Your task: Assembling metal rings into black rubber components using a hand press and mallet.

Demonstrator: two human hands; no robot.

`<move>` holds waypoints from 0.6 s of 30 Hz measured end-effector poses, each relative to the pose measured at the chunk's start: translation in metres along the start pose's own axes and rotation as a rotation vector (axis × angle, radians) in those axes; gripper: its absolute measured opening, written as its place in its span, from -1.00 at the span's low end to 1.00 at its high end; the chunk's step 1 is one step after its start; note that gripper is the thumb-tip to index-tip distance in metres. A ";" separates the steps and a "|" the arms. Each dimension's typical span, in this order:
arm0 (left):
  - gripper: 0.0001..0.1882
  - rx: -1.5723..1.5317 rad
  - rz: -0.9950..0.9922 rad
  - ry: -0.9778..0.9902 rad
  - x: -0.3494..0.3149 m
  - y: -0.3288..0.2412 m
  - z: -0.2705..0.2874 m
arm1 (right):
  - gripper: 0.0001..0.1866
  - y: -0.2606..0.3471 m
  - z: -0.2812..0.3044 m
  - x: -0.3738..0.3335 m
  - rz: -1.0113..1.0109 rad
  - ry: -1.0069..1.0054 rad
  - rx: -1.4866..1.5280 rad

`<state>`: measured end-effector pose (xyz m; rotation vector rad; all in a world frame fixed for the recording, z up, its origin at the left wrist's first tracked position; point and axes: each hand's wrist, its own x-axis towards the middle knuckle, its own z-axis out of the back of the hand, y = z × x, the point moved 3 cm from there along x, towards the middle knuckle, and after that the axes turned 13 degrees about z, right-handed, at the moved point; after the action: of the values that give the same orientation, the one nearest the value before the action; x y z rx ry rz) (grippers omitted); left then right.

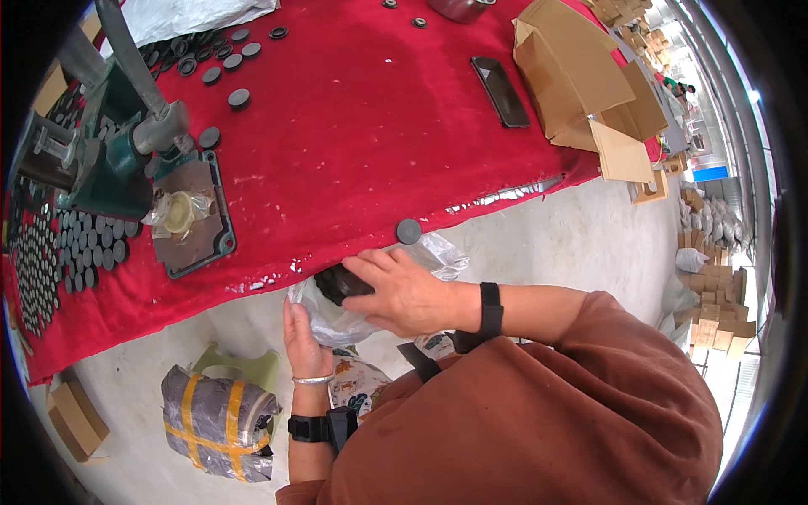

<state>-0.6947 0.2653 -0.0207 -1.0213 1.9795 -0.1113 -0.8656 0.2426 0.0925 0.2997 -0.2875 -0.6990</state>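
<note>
My left hand holds the near left edge of a clear plastic bag just below the table's front edge. My right hand reaches over the bag's mouth. Its fingers are curled over dark, rounded black parts inside the bag; their exact shape is partly hidden by the hand. At the table's edge, just beyond my right hand, lies a single grey-topped round cap.
A green hand press stands on the red-covered table at left, among many round caps. A black phone and an open cardboard box lie at right. Below left, a taped grey bundle sits on a green stool.
</note>
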 end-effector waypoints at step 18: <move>-0.50 0.082 0.070 -0.029 -0.009 0.003 0.011 | -0.73 -0.085 0.037 0.079 -0.122 -0.379 -0.028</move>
<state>-0.6857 0.2763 -0.0226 -0.8954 1.9662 -0.1371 -0.8708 0.1224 0.1078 0.1570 -0.6234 -0.8789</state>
